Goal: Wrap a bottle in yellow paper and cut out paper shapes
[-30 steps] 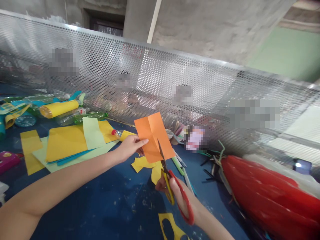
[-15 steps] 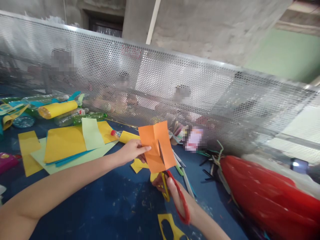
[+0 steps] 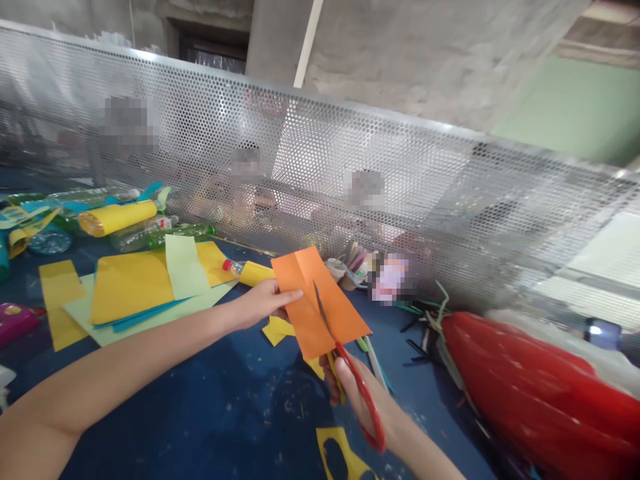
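Note:
My left hand point(image 3: 270, 300) pinches the left edge of a creased sheet of orange paper point(image 3: 305, 310), thumb on top. In my right hand point(image 3: 357, 387) is a pair of scissors point(image 3: 370, 417) with one red and one yellow handle loop. A scissor blade lies over the face of the orange paper, pointing up and away from me; the other blade is hidden. Below my right hand lies a yellow paper scrap point(image 3: 343, 453) with rounded holes cut in it. Small yellow paper pieces point(image 3: 277, 329) rest on the blue table under the orange sheet.
Yellow sheets point(image 3: 130, 287) and a pale green strip point(image 3: 185, 267) are stacked at the left. Several plastic bottles point(image 3: 120, 217) lie beyond them. A perforated metal screen point(image 3: 200, 127) runs along the back, with people behind it. On the right sits a red plastic bag point(image 3: 540, 380).
The orange paper has flattened and its lower right corner has swung right. The scissors and my right hand have shifted slightly right and down, and the blades have closed together. My left hand keeps its grip.

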The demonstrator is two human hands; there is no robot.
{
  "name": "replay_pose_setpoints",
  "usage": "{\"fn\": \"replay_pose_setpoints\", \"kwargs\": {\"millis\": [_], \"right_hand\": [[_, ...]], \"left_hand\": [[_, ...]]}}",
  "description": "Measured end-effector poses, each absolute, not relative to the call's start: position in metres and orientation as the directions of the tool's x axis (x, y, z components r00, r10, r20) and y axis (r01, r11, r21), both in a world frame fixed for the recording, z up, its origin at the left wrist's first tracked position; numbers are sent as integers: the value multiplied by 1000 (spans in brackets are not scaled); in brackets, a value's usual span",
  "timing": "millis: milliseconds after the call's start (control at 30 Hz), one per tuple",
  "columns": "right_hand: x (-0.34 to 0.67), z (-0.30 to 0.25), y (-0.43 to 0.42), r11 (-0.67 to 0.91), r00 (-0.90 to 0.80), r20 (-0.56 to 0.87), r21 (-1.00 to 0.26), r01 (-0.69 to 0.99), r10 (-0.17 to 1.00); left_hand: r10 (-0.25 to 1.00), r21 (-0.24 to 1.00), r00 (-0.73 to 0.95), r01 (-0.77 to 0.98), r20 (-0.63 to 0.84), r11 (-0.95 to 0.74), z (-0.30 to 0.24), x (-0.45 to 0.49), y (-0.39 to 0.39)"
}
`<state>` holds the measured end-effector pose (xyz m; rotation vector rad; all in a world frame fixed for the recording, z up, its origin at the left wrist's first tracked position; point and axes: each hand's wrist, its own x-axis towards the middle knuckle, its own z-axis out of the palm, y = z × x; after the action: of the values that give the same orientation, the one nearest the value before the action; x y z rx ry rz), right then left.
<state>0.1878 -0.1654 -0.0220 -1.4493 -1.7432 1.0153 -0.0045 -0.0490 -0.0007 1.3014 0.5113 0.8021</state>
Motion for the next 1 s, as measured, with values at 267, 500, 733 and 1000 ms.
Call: {"fn": "replay_pose_setpoints", "kwargs": {"millis": [267, 500, 733, 1000], "right_hand": [[183, -15, -169, 98, -174, 12, -865, 493, 985], [186, -27, -166, 66, -113, 4, -834, 548, 994], [187, -36, -165, 36, -75, -8, -821, 569, 997], [184, -29, -167, 69, -92, 17, -803, 592, 996]], "left_hand": [[780, 977, 616, -211, 106, 34, -3, -4, -48], [798, 983, 592, -184, 110, 1, -3, -4, -47], [810, 979, 579, -202, 89, 37, 1, -4, -48], [811, 986, 582, -164, 66, 38, 2, -5, -49]]}}
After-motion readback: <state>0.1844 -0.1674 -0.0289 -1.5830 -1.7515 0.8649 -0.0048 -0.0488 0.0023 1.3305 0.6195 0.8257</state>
